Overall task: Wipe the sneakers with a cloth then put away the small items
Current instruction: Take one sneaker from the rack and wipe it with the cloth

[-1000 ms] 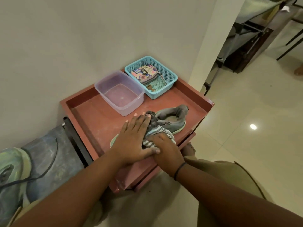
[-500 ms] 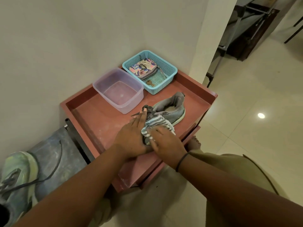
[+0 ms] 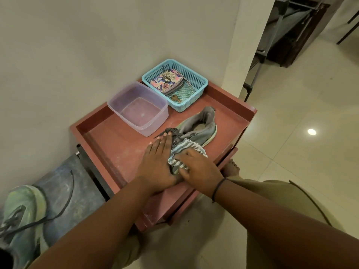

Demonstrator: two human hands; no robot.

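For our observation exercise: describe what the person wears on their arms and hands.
Both forearms are bare, with no sleeves showing. The right hand has a thin dark band around its wrist. The left hand wears nothing visible: no ring, watch or glove. Fingernails look short and unpainted.

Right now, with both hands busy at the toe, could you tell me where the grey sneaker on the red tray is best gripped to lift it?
Probably at the heel collar of the grey sneaker, coming from above on the blue mesh basket side. The heel end points away from the hands, stands open and uncovered, and its padded rim gives fingers an edge to hook; the striped cloth covers the front.
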